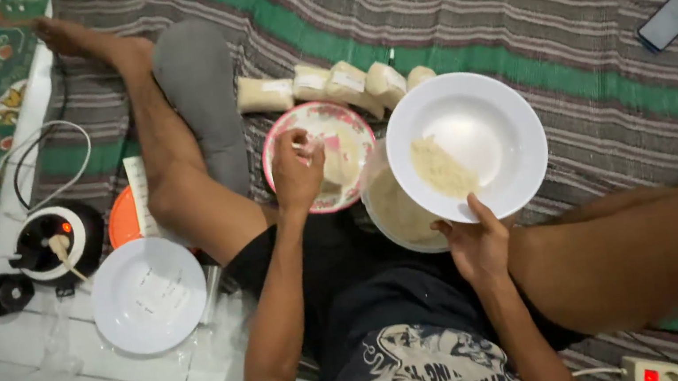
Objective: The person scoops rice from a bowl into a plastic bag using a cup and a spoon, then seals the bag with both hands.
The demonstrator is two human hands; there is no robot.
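While right hand [477,246] grips white bowl [466,144] rim | left hand [296,174] fingers pinch spoon [310,145] over pink plate [322,169]

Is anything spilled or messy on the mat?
Nothing looks spilled. The right hand tilts a white plate of rice over a clear bowl, and the rice stays on it. The left hand is over the pink plate. The wrapped packets lie in a neat row.
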